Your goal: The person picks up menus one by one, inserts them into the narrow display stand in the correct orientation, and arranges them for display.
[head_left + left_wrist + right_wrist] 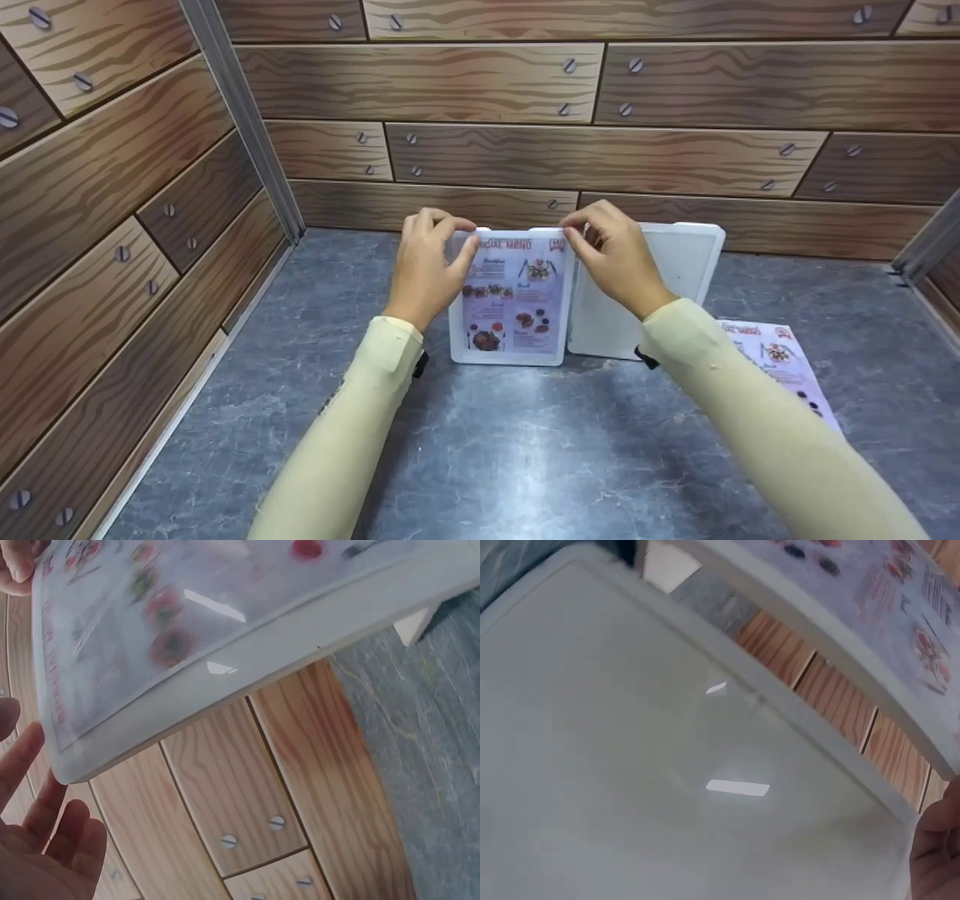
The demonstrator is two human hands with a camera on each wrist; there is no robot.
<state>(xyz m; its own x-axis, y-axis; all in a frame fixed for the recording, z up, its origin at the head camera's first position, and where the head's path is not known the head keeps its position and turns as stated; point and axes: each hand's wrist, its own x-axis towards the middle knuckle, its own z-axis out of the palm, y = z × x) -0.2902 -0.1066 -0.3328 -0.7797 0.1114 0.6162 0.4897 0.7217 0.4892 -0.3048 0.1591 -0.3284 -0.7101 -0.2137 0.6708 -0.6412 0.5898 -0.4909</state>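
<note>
A white-framed menu holder [507, 359] stands upright on the table, with a printed menu [501, 300] behind its clear front. My left hand [427, 262] pinches its top edge near the left corner, thumb in front. At the top right corner, my right hand [619, 262] pinches the same holder between thumb and fingers. In the left wrist view, fingers of the left hand [56, 847] touch the holder's corner. A second white holder [679, 262], blank inside, stands just to the right, partly hidden by the right hand and wrist.
A loose printed menu sheet [772, 352] lies on the grey marbled table [525, 457] at the right, partly covered by the right forearm. Wood-patterned walls [480, 82] rise at the back and left.
</note>
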